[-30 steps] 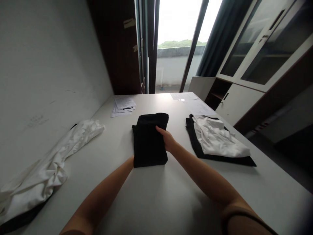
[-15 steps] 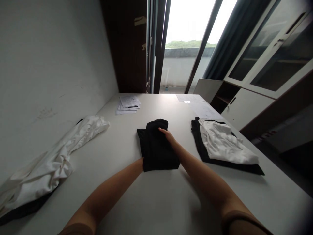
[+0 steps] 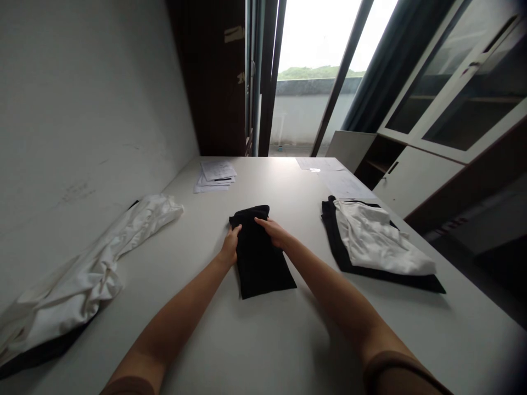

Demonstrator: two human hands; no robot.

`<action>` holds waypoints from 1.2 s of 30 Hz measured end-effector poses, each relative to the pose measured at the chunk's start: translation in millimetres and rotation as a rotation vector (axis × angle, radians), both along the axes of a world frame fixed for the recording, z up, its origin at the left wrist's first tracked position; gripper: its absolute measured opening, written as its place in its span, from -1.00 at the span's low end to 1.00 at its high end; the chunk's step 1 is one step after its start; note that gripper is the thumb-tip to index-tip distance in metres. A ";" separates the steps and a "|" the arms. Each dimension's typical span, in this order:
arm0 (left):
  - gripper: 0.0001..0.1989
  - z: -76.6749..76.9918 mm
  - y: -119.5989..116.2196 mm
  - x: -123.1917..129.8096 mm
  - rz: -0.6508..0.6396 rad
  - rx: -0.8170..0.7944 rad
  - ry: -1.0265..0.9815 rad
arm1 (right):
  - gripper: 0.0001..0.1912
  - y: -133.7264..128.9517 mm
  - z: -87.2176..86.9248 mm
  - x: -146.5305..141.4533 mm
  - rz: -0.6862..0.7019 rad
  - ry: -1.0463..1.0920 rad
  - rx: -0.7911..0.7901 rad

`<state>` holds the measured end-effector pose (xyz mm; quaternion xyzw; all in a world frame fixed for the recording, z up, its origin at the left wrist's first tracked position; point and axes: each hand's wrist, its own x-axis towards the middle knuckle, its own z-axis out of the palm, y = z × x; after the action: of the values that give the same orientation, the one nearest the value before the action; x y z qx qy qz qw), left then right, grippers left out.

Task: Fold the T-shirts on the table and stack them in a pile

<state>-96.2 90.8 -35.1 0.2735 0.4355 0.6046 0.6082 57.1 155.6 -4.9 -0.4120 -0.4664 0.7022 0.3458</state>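
Note:
A folded black garment [image 3: 263, 266] lies on the white table [image 3: 263, 340] in front of me, in a narrow rectangle. My left hand [image 3: 231, 243] grips its left edge near the far end, thumb on top and fingers tucked out of sight. On the far right edge my right hand [image 3: 275, 231] holds it the same way, thumb over the cloth and fingers underneath. Its exact kind does not show in this folded state.
To the right lies a stack of folded clothes, a white garment [image 3: 374, 238] over black cloth [image 3: 382, 278]. Crumpled white clothes [image 3: 86, 280] lie along the left wall. Papers [image 3: 216, 174] rest at the far left, with more sheets [image 3: 346, 185] at the far right.
My left hand has come out from under the cloth to its left edge. The raised right part is folded down, leaving the garment narrower and flatter. My right hand has shifted slightly left.

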 end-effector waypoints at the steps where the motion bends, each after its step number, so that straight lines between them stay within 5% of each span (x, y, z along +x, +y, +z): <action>1: -0.46 -2.6 0.3 0.4 0.055 0.007 0.018 | -0.66 0.8 -3.0 0.3 -0.017 -0.007 -0.002; 5: -0.45 -8.8 3.0 -1.3 0.120 0.008 0.050 | -0.65 7.4 -13.6 4.2 -0.127 -0.050 0.122; 10: -0.31 -11.0 9.0 -9.7 0.071 -0.015 0.105 | -0.31 10.9 -25.7 10.6 -0.198 -0.220 0.271; 13: -0.15 -16.1 12.2 -13.4 0.119 0.062 0.234 | -0.39 9.8 -28.7 15.1 -0.200 -0.384 0.490; 16: -0.08 -22.7 14.0 -16.6 0.170 0.102 0.440 | -0.51 7.1 -29.0 18.7 -0.225 -0.648 0.708; 22: -0.40 -16.1 1.5 -15.8 0.234 0.283 1.129 | -0.58 -10.4 -22.4 17.2 -0.267 -0.966 0.921; 26: -0.53 -7.2 -12.8 -2.0 0.033 0.409 1.398 | -0.52 -17.6 -23.1 12.4 -0.060 -1.051 1.195; 30: -0.44 -17.4 -15.3 5.5 -0.103 0.330 1.491 | -0.49 -8.5 -40.5 11.9 0.145 -1.100 1.112; 36: -0.33 -33.7 1.0 -10.1 -0.102 0.187 1.543 | -0.48 7.5 -57.1 17.9 0.170 -1.068 1.057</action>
<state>-106.3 91.8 -68.8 0.6867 0.6697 0.2486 0.1345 75.0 163.1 -62.0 -0.4381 -0.8755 0.1144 0.1690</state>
